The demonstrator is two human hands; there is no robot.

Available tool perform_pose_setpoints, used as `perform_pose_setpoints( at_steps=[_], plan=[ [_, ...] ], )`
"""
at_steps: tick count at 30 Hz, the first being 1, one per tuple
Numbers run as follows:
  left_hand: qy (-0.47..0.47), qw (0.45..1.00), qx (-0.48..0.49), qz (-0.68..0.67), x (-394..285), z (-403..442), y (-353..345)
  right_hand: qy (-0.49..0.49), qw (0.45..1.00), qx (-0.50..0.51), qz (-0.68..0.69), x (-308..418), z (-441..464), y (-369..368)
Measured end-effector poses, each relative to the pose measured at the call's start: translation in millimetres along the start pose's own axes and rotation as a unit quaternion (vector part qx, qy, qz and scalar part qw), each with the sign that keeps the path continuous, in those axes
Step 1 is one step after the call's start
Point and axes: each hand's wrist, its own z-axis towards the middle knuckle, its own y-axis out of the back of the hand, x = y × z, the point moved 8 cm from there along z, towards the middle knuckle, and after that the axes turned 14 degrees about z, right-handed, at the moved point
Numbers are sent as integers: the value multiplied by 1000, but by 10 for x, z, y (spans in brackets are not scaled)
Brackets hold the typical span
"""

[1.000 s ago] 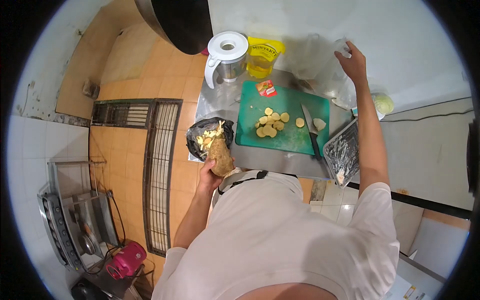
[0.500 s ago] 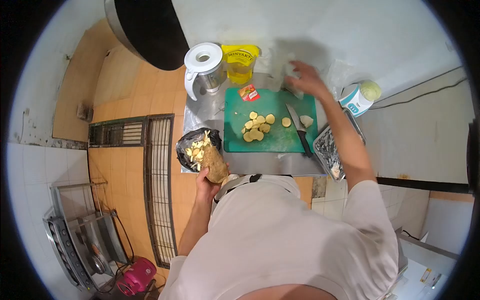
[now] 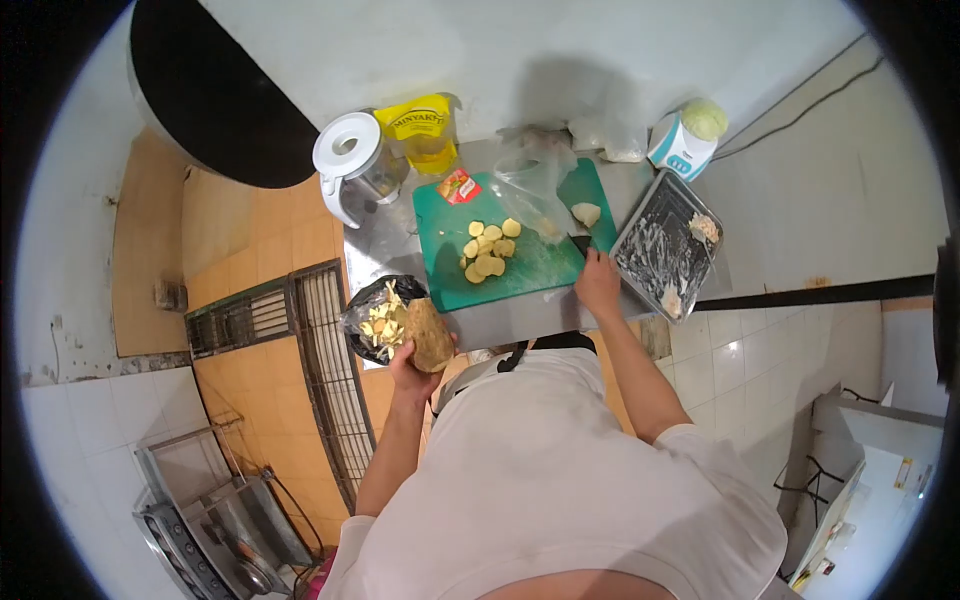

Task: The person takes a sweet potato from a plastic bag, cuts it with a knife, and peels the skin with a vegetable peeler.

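My left hand [image 3: 412, 372] holds a large, brown, rough-skinned tuber [image 3: 428, 335] at the front edge of the table. Right beside it is a black plastic bag [image 3: 362, 338] with pale yellow cut strips [image 3: 383, 322] in it. At the right of the green cutting board [image 3: 450, 280], my right hand [image 3: 598, 284] is closed around the black handle of a knife [image 3: 580, 243]. Its blade is hidden beneath a crumpled clear plastic bag [image 3: 535, 185]. Several round pale slices [image 3: 485, 252] lie on the board, and a white peeled chunk [image 3: 586, 213] sits near the knife.
A white-lidded jug [image 3: 360, 165], a yellow oil pouch [image 3: 420, 130] and a red packet [image 3: 459, 187] are at the back left. On the right are a smeared metal tray [image 3: 660, 245] and a kitchen scale [image 3: 680, 150] bearing a pale green round vegetable [image 3: 704, 119].
My right hand has come down from the back wall to the knife handle. The clear bag now lies over the board. My left hand still holds the tuber, and the view has turned.
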Motion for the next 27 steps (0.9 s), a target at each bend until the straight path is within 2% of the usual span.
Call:
perform_pose_setpoints(
  at_steps=[3, 6, 9, 12, 15, 16, 18, 20, 21, 24, 27],
  plan=[
    [-2, 1000, -3, 4, 0, 19, -114, 3, 999, -8, -52, 28, -22, -3],
    [-33, 999, -1, 0, 18, -3, -275, -31, 999, 14, -15, -106, 1, -85],
    [-50, 998, -22, -13, 141, -34, -352, -18, 999, 39, -10, -116, -67, -27],
    [-64, 997, -47, -25, 288, -96, -419, -53, 990, 127, 37, -273, -99, -48],
    [-69, 994, -81, -8, 349, -144, -496, -171, 929, 241, 224, -495, -268, -116],
    [-67, 993, -95, -1, 361, -141, -541, -184, 926, 234, 233, -578, -329, -38],
    [-72, 995, -61, -14, 353, -67, -681, -208, 920, 218, 250, -744, -464, 117],
    [-63, 996, -50, -44, 341, 17, -740, -90, 956, 172, 221, -836, -548, 305],
    [-69, 994, -8, -85, 317, 68, -826, -30, 966, 152, 206, -819, -612, 358],
    [-68, 992, -64, -90, 242, 176, -976, -14, 945, 140, 296, -435, -825, 771],
    [-96, 987, -48, -122, 154, 199, -1090, 52, 920, 196, 335, 15, -893, 933]
  ],
)
